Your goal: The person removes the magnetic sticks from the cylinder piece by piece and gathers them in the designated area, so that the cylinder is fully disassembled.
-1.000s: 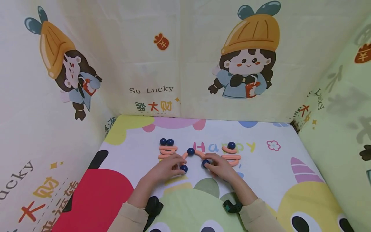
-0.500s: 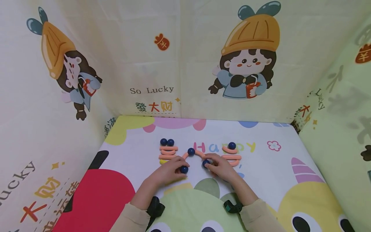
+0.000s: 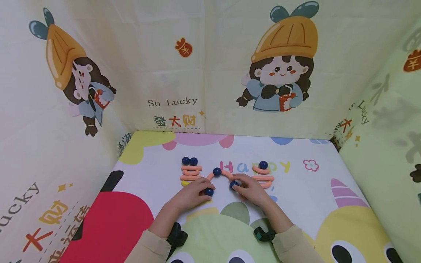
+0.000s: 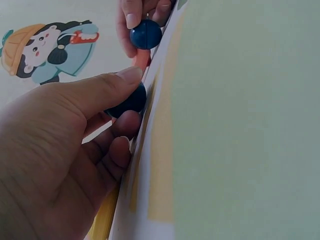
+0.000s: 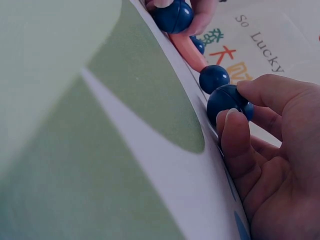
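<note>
My left hand [image 3: 193,193] pinches a dark blue ball [image 3: 208,192] between thumb and fingers, low over the white printed mat. In the left wrist view the thumb lies on top of this ball [image 4: 129,103]. My right hand [image 3: 252,190] pinches a second dark blue ball [image 3: 233,185]; a seam line runs round it [image 5: 224,100] in the right wrist view. Between and beyond the hands, a third blue ball [image 3: 217,172] sits where two curved coral-pink rods [image 3: 227,174] meet in an arch. The lower rod ends reach down to the fingers, partly hidden.
On the left, two blue balls [image 3: 189,160] top a stack of pink rods [image 3: 191,168], with a yellow rod [image 3: 185,183] below. To the right, one blue ball [image 3: 263,165] lies above more pink rods [image 3: 262,178]. Printed cloth walls [image 3: 223,87] enclose the mat.
My left hand has shifted slightly right and toward me, its fingers drawn in around its ball, uncovering the yellow rod. The right hand and its ball have stayed put.
</note>
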`<state>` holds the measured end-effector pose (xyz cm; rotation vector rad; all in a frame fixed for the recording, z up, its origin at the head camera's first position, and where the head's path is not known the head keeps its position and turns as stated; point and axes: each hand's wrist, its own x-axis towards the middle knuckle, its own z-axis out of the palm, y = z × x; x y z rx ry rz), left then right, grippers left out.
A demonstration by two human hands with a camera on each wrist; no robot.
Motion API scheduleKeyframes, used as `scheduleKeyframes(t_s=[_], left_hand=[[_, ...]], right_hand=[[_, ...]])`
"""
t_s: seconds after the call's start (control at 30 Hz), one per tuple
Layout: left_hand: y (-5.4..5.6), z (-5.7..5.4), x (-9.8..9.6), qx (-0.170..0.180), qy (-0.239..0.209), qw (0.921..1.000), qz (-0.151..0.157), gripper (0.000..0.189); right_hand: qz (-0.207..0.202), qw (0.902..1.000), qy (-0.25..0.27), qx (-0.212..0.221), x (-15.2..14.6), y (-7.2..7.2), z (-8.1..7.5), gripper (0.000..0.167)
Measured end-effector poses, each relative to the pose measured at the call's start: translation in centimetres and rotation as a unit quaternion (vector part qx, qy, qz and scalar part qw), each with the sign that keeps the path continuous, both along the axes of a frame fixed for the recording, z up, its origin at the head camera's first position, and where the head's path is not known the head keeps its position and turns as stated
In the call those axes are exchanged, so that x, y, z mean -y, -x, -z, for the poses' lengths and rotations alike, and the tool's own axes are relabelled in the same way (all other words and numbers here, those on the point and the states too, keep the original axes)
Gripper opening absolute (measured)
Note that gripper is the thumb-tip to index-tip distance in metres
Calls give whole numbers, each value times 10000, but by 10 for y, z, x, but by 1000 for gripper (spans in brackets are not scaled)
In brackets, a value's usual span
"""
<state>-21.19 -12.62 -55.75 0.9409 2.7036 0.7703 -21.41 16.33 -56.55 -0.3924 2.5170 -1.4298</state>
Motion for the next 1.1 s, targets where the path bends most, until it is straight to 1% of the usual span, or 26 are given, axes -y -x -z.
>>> scheduleKeyframes(t_s=[0.07,0.27,0.57,0.7,0.77,0.93,1.1], left_hand=[[1,0,0,64,-19,10000,-18,33],[0,-1,0,424,-59,9989,-191,34],[1,0,2,569,-176,9977,-317,41],[1,-2,1,607,-298,9970,-365,42],[0,-4,1,644,-367,9963,-436,42],[1,-13,4,631,-609,9942,-614,43],[10,-24,14,312,-782,9928,-849,43]], right_hand=[[-16,10000,4,-23,0,0,0,34],[-45,9999,103,-9,0,1,1,33],[49,9999,102,116,0,2,3,31],[23,9999,131,82,0,3,3,32],[2,9998,166,57,-1,3,3,32],[-26,9999,132,-5,-1,2,2,33],[-29,10000,87,-28,-1,2,1,32]])
